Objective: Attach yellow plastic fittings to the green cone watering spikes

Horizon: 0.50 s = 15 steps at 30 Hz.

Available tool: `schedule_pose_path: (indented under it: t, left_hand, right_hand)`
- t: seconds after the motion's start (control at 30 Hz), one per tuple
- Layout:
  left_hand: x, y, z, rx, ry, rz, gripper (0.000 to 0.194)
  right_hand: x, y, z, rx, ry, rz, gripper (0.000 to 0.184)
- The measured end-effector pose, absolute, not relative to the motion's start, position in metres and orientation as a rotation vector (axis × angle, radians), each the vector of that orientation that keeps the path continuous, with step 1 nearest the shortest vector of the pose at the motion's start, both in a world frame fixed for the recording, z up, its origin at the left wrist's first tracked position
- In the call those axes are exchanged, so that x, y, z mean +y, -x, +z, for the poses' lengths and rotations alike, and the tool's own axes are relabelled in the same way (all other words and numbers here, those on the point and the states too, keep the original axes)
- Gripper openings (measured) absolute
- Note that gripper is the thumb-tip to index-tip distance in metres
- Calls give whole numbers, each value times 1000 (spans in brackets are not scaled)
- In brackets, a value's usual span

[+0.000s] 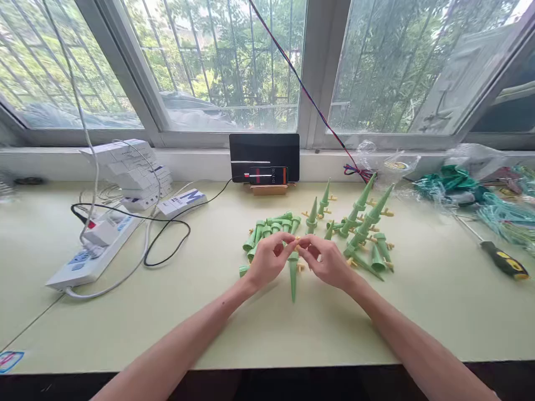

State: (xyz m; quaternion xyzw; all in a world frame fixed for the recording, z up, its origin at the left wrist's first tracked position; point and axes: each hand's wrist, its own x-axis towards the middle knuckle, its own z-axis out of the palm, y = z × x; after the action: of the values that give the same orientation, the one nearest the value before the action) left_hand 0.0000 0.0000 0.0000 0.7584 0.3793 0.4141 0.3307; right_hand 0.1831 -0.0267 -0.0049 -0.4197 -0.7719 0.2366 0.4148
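Note:
Both my hands meet at the middle of the pale table. My left hand (270,260) and my right hand (328,260) pinch the top of a green plastic cone spike (293,278), whose tip points toward me. A small yellow part sits between my fingertips at the spike's top. Behind my left hand lies a heap of short green caps (271,227). To the right stand and lie several green spikes with yellow fittings (363,228).
A white power strip (90,250) with plugs and black and white cables lies at the left, next to stacked white boxes (134,170). A phone (267,175) leans on a stand before a dark screen. A black-and-yellow screwdriver (499,257) and bags of green parts (472,186) are at the right.

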Motion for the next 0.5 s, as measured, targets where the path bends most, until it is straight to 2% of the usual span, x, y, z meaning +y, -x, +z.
schedule_pose_path:
  t: [0.5]
  left_hand:
    - [-1,1,4,1018,-1960,1059,24]
  right_hand:
    - [-26,-181,0,-1887,1028,647,16]
